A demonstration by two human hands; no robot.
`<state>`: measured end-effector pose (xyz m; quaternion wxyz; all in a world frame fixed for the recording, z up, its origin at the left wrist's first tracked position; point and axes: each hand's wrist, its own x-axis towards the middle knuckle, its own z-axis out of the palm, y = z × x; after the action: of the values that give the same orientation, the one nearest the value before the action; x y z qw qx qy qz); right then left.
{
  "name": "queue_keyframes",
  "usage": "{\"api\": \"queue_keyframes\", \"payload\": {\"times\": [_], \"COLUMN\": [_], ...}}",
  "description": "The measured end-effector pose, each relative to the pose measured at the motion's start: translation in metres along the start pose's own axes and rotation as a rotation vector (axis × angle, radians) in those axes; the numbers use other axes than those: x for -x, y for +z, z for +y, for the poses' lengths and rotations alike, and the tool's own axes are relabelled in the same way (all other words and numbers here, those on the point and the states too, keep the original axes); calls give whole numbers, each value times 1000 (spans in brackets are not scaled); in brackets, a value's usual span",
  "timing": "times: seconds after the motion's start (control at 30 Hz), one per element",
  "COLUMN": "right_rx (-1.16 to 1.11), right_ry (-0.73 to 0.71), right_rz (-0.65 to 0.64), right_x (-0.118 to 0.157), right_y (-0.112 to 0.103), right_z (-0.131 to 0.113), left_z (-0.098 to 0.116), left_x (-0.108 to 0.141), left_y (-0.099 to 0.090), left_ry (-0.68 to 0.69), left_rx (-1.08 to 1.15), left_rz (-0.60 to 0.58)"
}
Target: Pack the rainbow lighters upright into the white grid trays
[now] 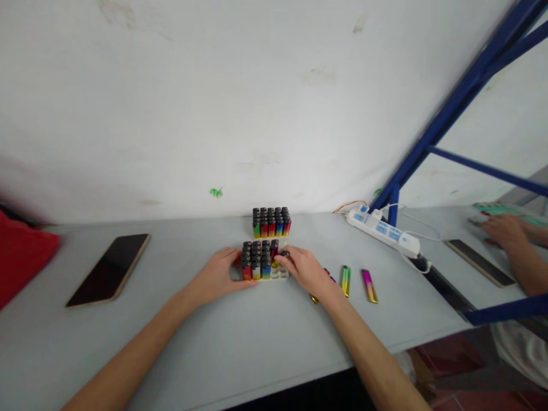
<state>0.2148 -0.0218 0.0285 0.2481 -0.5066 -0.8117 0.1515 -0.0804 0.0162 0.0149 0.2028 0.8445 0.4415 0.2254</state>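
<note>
A white tray [280,275] stands in front of me, partly filled with upright lighters [256,268] in red, silver and blue with black tops. My left hand [219,270] grips the tray's left end, thumb along the front and fingers round the far side. Over the right part of the tray, my right hand [303,267] pinches a lighter [276,262] with a black top and a yellowish body; fingers hide much of it. Bare slots show at the tray's front right corner. Beside my right forearm lie a green-yellow lighter [345,281] and a purple-gold lighter [370,286]; others are partly covered by the wrist.
Behind the tray, a block of upright lighters [271,224] stands near the wall. A phone [110,268] and red cloth [23,251] lie left. Right are a power strip [383,231], a blue metal frame [428,134], another phone [479,262] and another person's hand [507,231].
</note>
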Motion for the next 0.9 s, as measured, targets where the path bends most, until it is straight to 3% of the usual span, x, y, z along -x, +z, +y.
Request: {"api": "queue_keyframes", "payload": {"times": [0.4, 0.6, 0.73, 0.9], "right_rx": [312, 296, 176, 81], "right_ry": [117, 46, -25, 244], "right_rz": [-157, -61, 58, 288], "right_x": [-4, -6, 7, 61], "right_y": [-13, -5, -15, -53], "right_z": [-31, -24, -10, 30], "left_z": [1, 0, 4, 4], "left_x": [-2, -3, -3, -4], "left_y": [-3, -3, -5, -2], "left_ry": [-17, -33, -13, 4], "left_rx": [11, 30, 15, -4], "left_rz": [13, 24, -2, 14]}}
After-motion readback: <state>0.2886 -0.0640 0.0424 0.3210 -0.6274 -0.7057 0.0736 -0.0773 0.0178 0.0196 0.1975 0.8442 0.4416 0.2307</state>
